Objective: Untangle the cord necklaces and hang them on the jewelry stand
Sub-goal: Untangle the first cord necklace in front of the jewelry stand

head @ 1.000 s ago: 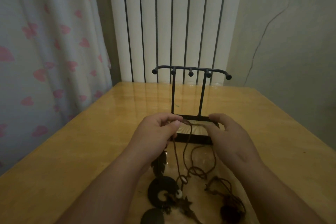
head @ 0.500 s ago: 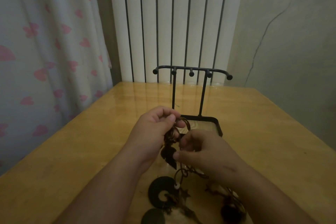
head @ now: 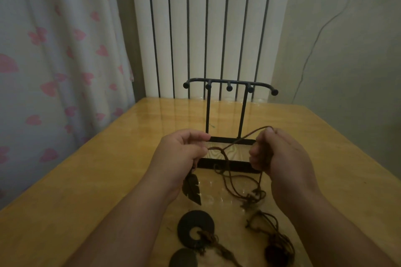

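A black metal jewelry stand (head: 230,86) with several knobbed hooks rises at the table's middle, with nothing hanging on it. My left hand (head: 183,154) and my right hand (head: 275,154) each pinch a brown cord necklace (head: 245,136) stretched between them just above the stand's base. A dark leaf pendant (head: 192,188) dangles under my left hand. Loose loops of the cord (head: 245,193) trail down onto the table. Near me lie a dark ring pendant (head: 195,227), a round disc (head: 183,258) and another knotted cord with a dark bead (head: 275,243).
The wooden table (head: 86,180) stands against a white ribbed radiator (head: 206,28). A curtain with pink hearts (head: 54,60) hangs on the left and a plain wall is on the right.
My right hand has moved from low beside my left hand up and to the right, drawing the cord taut. The leaf pendant now hangs free under my left hand.
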Demonstrator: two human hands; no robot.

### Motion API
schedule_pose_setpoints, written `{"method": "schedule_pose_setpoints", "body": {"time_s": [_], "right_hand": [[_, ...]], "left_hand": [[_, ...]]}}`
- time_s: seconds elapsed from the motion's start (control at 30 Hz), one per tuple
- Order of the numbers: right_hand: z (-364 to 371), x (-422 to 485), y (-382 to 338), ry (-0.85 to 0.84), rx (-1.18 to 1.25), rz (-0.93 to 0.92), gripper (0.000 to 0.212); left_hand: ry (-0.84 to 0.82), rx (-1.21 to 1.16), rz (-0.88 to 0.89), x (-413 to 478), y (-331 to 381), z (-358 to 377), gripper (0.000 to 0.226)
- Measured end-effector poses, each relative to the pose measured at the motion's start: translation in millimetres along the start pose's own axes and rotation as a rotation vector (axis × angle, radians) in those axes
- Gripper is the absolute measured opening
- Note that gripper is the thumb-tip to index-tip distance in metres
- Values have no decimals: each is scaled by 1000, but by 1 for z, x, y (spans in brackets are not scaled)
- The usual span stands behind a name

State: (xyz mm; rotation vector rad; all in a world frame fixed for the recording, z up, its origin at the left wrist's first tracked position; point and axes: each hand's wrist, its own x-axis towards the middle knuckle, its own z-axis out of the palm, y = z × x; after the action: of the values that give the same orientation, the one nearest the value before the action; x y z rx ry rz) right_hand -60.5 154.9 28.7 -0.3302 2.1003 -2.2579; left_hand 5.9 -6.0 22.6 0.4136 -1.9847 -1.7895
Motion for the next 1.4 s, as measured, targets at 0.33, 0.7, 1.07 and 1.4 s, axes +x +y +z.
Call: {"method": "schedule_pose_setpoints", "body": {"time_s": [0.33,0.7,1.07,1.4], "right_hand": [[-8,7,0,203,91,-69,25],[-8,15,8,172,-67,33,28],[18,-5,28,-304,-555,-280,58],[11,2,17,-346,-289,-80,19]], "left_hand": [[136,519,67,4,-5,-6,24],[351,169,141,5,3,-5,26],[46,88,204,2,1,1,25],[162,-23,210,2,6,1,25]]}}
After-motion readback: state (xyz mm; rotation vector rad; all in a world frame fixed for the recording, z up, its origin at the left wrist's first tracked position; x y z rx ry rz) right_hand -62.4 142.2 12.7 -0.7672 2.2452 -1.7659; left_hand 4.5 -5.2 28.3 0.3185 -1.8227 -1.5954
